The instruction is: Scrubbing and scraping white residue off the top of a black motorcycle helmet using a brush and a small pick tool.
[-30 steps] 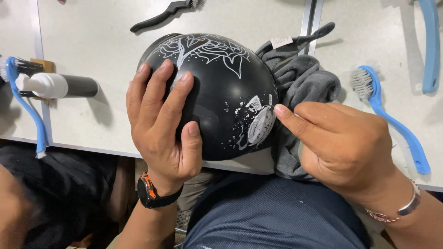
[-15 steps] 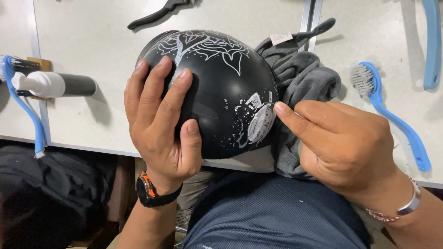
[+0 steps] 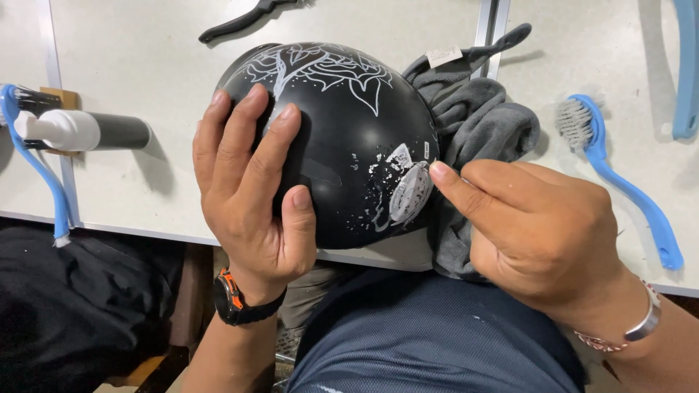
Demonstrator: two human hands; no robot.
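Observation:
A black helmet (image 3: 349, 138) with white line drawings on top rests at the near edge of a white table (image 3: 160, 182). My left hand (image 3: 251, 196) grips its left side, fingers spread over the shell. My right hand (image 3: 542, 233) is curled, and its extended index fingertip touches a partly scraped white sticker (image 3: 410, 193) on the helmet's right side, with white flecks around it. A grey cloth (image 3: 477, 131) lies bunched under and behind the helmet on the right.
A blue-handled brush (image 3: 619, 182) lies right of the cloth, another blue tool (image 3: 688, 65) at the far right. A white-and-black pump bottle (image 3: 80, 131) and a blue brush (image 3: 36, 175) lie at left. Black pliers (image 3: 247, 18) lie at the back.
Both hands and the helmet stay nearly where they were. The dark shape at the lower left has shifted.

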